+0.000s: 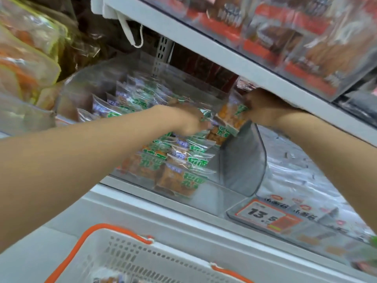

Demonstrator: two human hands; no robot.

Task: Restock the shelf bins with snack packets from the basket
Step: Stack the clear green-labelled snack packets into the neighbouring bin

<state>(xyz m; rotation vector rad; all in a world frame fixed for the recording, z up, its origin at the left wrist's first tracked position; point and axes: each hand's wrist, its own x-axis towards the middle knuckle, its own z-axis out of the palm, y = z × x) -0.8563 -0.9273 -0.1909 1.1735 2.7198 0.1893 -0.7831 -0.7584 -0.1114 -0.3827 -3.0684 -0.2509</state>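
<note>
The right hand is positioned at the far right corner of the clear bin, just under the edge of the upper shelf. One snack packet is pinched at its upper edge by the curled fingers of this hand. The packet is held tilted above the right end of the bin, close to the curved side wall. The left hand is extended over the stacked packets that fill the bin, with its fingers bent down onto them. Whether anything is gripped by it cannot be determined, owing to blur. The white basket with orange handles is located nearest, below the shelf front. A price label is mounted to the right of the bin front
</note>
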